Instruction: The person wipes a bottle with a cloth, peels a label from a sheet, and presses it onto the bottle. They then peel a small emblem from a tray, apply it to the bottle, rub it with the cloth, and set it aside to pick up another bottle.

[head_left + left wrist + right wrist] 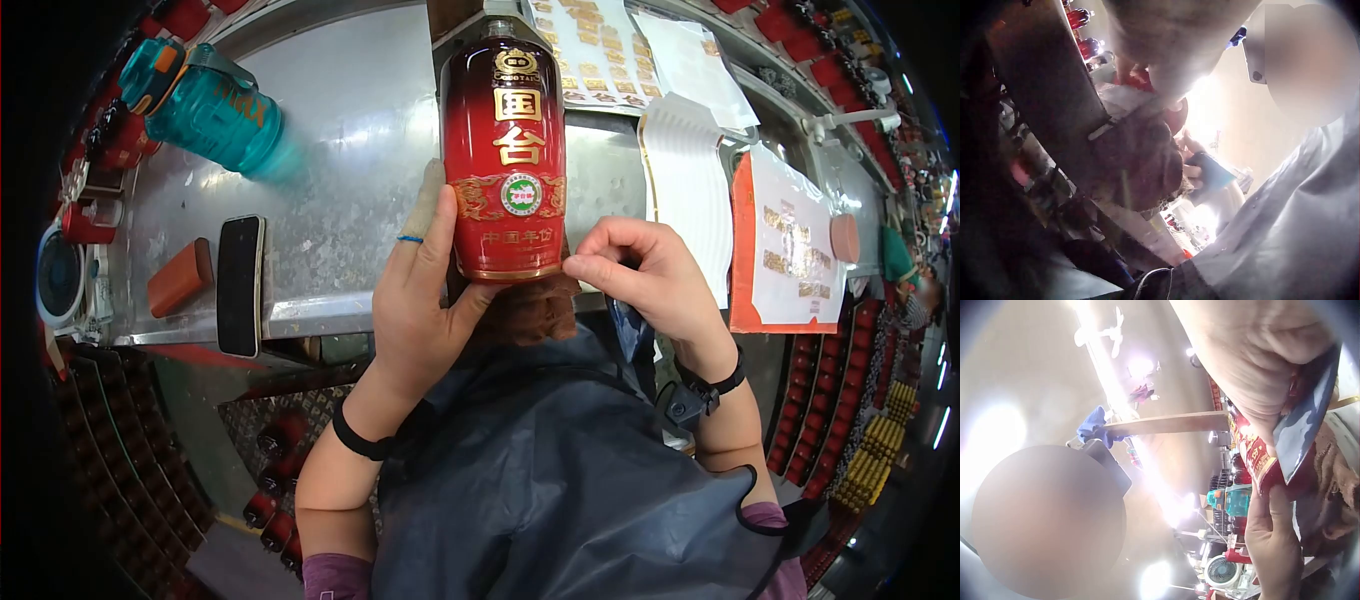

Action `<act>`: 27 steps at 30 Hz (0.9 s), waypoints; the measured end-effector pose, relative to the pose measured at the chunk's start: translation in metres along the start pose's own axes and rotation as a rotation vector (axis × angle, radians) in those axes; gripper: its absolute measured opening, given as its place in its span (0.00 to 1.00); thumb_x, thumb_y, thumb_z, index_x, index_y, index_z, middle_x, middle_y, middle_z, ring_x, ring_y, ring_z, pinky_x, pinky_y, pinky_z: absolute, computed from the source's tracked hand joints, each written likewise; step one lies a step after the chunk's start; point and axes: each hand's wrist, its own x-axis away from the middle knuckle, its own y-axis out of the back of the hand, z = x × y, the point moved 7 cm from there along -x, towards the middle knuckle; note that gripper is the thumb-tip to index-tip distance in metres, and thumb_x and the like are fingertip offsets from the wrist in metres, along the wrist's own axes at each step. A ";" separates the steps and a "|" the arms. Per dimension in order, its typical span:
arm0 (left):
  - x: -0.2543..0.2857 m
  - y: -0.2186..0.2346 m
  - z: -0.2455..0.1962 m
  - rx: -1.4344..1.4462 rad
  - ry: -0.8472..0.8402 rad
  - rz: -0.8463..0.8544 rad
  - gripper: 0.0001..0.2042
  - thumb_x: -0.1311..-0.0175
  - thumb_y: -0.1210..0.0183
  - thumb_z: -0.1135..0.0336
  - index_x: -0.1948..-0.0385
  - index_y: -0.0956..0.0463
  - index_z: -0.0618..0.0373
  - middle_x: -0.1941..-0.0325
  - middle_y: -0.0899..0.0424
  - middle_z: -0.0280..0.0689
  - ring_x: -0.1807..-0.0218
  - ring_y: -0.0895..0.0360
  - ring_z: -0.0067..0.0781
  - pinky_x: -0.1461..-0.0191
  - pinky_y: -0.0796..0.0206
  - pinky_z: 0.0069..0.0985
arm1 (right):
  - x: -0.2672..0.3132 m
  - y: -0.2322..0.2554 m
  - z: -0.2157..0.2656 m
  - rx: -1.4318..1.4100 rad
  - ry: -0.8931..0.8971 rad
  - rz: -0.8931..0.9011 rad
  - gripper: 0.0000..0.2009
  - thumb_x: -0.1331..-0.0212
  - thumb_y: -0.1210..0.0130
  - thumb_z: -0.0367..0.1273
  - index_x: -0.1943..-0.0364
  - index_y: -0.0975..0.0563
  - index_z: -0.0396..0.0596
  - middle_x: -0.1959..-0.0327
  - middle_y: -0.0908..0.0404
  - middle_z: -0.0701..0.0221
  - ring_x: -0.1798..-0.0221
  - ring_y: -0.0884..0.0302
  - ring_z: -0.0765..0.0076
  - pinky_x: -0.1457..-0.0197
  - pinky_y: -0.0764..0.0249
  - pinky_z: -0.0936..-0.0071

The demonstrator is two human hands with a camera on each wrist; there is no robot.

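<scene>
1. Two hands met at a red bottle (505,150) in the head view. The bottle lay over the near edge of the metal tabletop (330,130), neck toward 12 o'clock, gold characters facing up. The left hand (425,290) gripped its lower part from 9 o'clock, thumb curled under the base, one finger bandaged. The right hand (645,275) was at 3 o'clock of the base, its fingertips pinched together against the bottom rim. A brown cloth (530,305) sat under the base. At 9 o'clock of the bottle lay a black phone (240,285) and an orange block (180,277); a teal water bottle (205,100) lay at 10 o'clock. Label sheets (790,240) lay at 3 o'clock.
2. Little was sharp from the left wrist: the brown cloth (1141,162) filled the middle, with fingers (1192,169) beside a blue apron edge at 3 o'clock.
3. From the right wrist, the right hand (1260,356) curled above the bottle (1257,456), while the left hand (1275,550) held it from 6 o'clock.
</scene>
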 end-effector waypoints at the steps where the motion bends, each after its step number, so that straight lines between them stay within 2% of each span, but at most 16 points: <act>1: 0.000 0.000 0.000 0.000 0.000 0.003 0.38 0.40 0.32 0.63 0.30 0.41 0.66 0.31 0.32 0.56 0.36 0.26 0.51 0.36 0.31 0.35 | -0.001 -0.001 0.000 -0.003 -0.001 -0.002 0.08 0.38 0.35 0.32 0.70 0.19 0.42 0.83 0.31 0.85 0.78 0.39 0.91 0.74 0.42 0.86; 4: 0.003 -0.001 0.003 0.067 0.041 0.015 0.37 0.39 0.32 0.64 0.30 0.40 0.67 0.33 0.30 0.54 0.38 0.24 0.50 0.36 0.31 0.36 | -0.003 -0.002 -0.002 0.002 -0.039 -0.006 0.09 0.38 0.35 0.33 0.71 0.20 0.43 0.83 0.31 0.85 0.78 0.40 0.91 0.74 0.43 0.86; 6: 0.008 0.005 -0.008 -0.159 -0.084 -0.061 0.30 0.39 0.33 0.62 0.37 0.31 0.67 0.39 0.23 0.52 0.48 0.21 0.51 0.47 0.27 0.36 | -0.005 -0.002 -0.006 -0.023 -0.054 0.016 0.09 0.39 0.34 0.33 0.71 0.20 0.43 0.83 0.31 0.85 0.78 0.40 0.91 0.74 0.43 0.85; 7: 0.011 0.008 -0.011 -0.160 -0.089 -0.053 0.30 0.39 0.33 0.62 0.37 0.31 0.67 0.39 0.23 0.52 0.48 0.21 0.51 0.47 0.27 0.36 | -0.006 -0.001 -0.006 -0.032 -0.053 0.010 0.09 0.39 0.34 0.33 0.71 0.20 0.43 0.83 0.31 0.85 0.78 0.40 0.91 0.74 0.43 0.85; 9: 0.020 0.014 -0.034 -0.249 -0.289 -0.016 0.21 0.36 0.36 0.63 0.45 0.23 0.66 0.42 0.20 0.51 0.47 0.21 0.50 0.45 0.27 0.36 | -0.006 -0.002 -0.006 -0.008 -0.046 0.029 0.09 0.39 0.34 0.33 0.71 0.20 0.43 0.83 0.31 0.85 0.79 0.40 0.90 0.75 0.44 0.85; 10: 0.023 0.015 -0.040 -0.266 -0.318 -0.002 0.16 0.37 0.37 0.63 0.52 0.18 0.63 0.45 0.18 0.48 0.47 0.21 0.45 0.46 0.24 0.33 | -0.007 -0.002 -0.008 -0.017 -0.048 0.023 0.09 0.39 0.34 0.33 0.71 0.20 0.43 0.83 0.31 0.85 0.79 0.40 0.90 0.75 0.44 0.85; 11: 0.023 0.013 -0.041 -0.266 -0.320 0.005 0.16 0.37 0.37 0.63 0.52 0.18 0.63 0.45 0.18 0.48 0.47 0.21 0.45 0.46 0.24 0.33 | -0.008 -0.002 -0.009 -0.016 -0.037 0.033 0.09 0.39 0.34 0.33 0.71 0.20 0.43 0.83 0.31 0.85 0.79 0.40 0.90 0.75 0.44 0.84; 13: 0.024 0.007 -0.050 -0.333 -0.439 0.022 0.13 0.37 0.37 0.63 0.55 0.16 0.60 0.47 0.17 0.45 0.48 0.20 0.43 0.48 0.21 0.33 | -0.009 -0.003 -0.009 -0.015 -0.024 0.042 0.09 0.39 0.34 0.33 0.71 0.19 0.43 0.83 0.31 0.84 0.79 0.40 0.90 0.75 0.44 0.84; 14: 0.023 0.004 -0.054 -0.387 -0.482 0.012 0.11 0.39 0.36 0.64 0.57 0.15 0.56 0.48 0.17 0.40 0.48 0.21 0.41 0.48 0.19 0.31 | -0.009 -0.003 -0.008 -0.009 -0.014 0.047 0.09 0.39 0.34 0.33 0.71 0.19 0.43 0.83 0.31 0.84 0.79 0.40 0.89 0.75 0.44 0.84; 16: 0.020 -0.002 -0.058 -0.408 -0.527 0.022 0.11 0.40 0.36 0.65 0.57 0.15 0.55 0.48 0.17 0.38 0.46 0.22 0.40 0.48 0.20 0.30 | -0.008 -0.001 -0.005 -0.005 0.000 0.045 0.09 0.39 0.34 0.33 0.70 0.19 0.43 0.83 0.31 0.84 0.78 0.40 0.89 0.75 0.44 0.83; 18: 0.018 -0.009 -0.062 -0.413 -0.594 0.016 0.12 0.43 0.34 0.65 0.57 0.14 0.52 0.50 0.17 0.32 0.43 0.26 0.36 0.48 0.20 0.30 | -0.007 -0.003 -0.009 0.017 -0.073 0.086 0.06 0.37 0.37 0.30 0.68 0.19 0.43 0.77 0.27 0.84 0.73 0.37 0.91 0.70 0.41 0.86; 21: 0.020 -0.024 -0.069 -0.512 -0.643 -0.001 0.13 0.43 0.34 0.64 0.56 0.14 0.50 0.51 0.17 0.32 0.42 0.26 0.35 0.45 0.22 0.31 | -0.008 -0.002 -0.012 0.008 -0.058 0.084 0.06 0.37 0.37 0.31 0.67 0.19 0.43 0.77 0.25 0.83 0.73 0.36 0.90 0.70 0.40 0.86; 23: 0.019 -0.020 -0.066 -0.470 -0.620 0.016 0.13 0.43 0.34 0.63 0.55 0.14 0.48 0.50 0.17 0.32 0.42 0.26 0.36 0.43 0.25 0.31 | -0.009 -0.003 -0.011 0.021 -0.064 0.092 0.06 0.37 0.37 0.31 0.67 0.19 0.42 0.77 0.25 0.83 0.73 0.36 0.90 0.70 0.39 0.86; 25: 0.016 -0.006 -0.058 -0.481 -0.477 0.018 0.16 0.41 0.36 0.62 0.51 0.16 0.52 0.42 0.19 0.36 0.42 0.28 0.38 0.42 0.30 0.36 | -0.007 -0.004 -0.011 0.024 -0.076 0.094 0.07 0.37 0.37 0.32 0.67 0.18 0.42 0.78 0.25 0.82 0.73 0.36 0.89 0.69 0.39 0.85; 26: 0.016 0.001 -0.058 -0.566 -0.475 0.035 0.20 0.41 0.34 0.61 0.48 0.18 0.55 0.38 0.22 0.40 0.40 0.28 0.44 0.39 0.32 0.39 | -0.007 -0.003 -0.008 0.045 -0.065 0.092 0.07 0.37 0.36 0.32 0.67 0.18 0.42 0.77 0.25 0.82 0.73 0.36 0.89 0.69 0.38 0.84; 27: 0.014 0.001 -0.059 -0.567 -0.480 0.047 0.20 0.41 0.34 0.61 0.48 0.18 0.55 0.38 0.22 0.40 0.40 0.28 0.44 0.39 0.32 0.39 | -0.006 -0.003 -0.006 0.066 -0.054 0.092 0.07 0.38 0.36 0.32 0.68 0.17 0.42 0.77 0.25 0.81 0.73 0.36 0.88 0.69 0.38 0.84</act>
